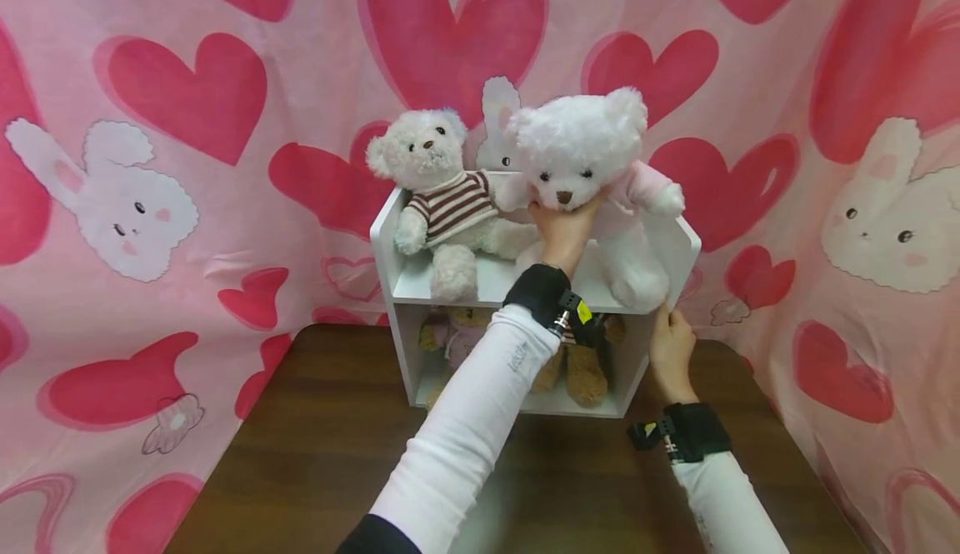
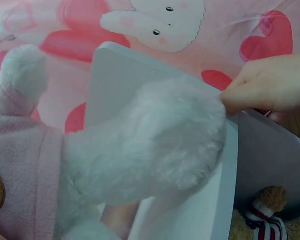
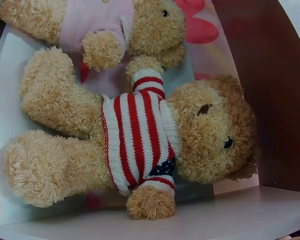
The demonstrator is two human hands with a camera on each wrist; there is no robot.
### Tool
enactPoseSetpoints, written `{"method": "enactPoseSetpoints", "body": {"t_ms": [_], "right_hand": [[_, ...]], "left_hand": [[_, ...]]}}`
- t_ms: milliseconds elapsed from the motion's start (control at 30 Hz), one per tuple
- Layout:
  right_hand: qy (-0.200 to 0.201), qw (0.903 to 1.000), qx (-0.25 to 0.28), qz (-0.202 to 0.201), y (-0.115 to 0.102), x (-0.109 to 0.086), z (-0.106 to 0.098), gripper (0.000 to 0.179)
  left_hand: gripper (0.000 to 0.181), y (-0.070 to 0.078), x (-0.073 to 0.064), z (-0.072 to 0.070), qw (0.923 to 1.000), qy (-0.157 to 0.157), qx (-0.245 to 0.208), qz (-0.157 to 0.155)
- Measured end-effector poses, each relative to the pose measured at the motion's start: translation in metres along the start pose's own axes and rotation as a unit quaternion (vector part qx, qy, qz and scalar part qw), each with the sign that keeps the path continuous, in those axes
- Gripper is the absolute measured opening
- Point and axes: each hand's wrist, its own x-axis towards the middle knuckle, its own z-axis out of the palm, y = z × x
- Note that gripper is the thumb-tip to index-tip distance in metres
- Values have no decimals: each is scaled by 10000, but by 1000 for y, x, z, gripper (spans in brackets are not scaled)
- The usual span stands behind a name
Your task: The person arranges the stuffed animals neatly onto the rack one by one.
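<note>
My left hand (image 1: 566,233) holds a white teddy bear (image 1: 581,142) in a pink top under its chin, over the right half of the upper shelf. In the left wrist view, the bear's furry leg (image 2: 175,135) stretches toward the shelf's front edge. My right hand (image 1: 672,350) grips the right side of the white two-tier shelf (image 1: 390,246), near the front of the upper board. Beside the held bear sits a cream teddy bear (image 1: 431,154) in a brown-striped sweater, leaning back on the left half.
In the lower compartment sit a tan bear (image 3: 140,135) in a red-and-white striped sweater and another tan bear (image 3: 97,25) in pink. The shelf stands on a dark wooden table (image 1: 300,454). Behind it hangs a pink cloth (image 1: 315,62) printed with hearts and rabbits.
</note>
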Motion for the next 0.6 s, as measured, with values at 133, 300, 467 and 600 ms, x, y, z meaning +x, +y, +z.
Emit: {"method": "enactPoseSetpoints", "body": {"t_ms": [133, 300, 467, 600], "right_hand": [[61, 10000, 50, -2, 1, 0, 2, 38], [103, 9999, 103, -13, 1, -1, 4, 38], [70, 9997, 217, 11, 0, -2, 3, 41], [93, 9996, 247, 54, 0, -1, 2, 41]], "left_hand": [[87, -5, 0, 3, 9972, 84, 647, 365], [87, -11, 1, 5, 9975, -122, 682, 116], [85, -16, 6, 5, 9940, -537, 944, -129], [78, -19, 10, 5, 9904, -925, 1022, -79]]}}
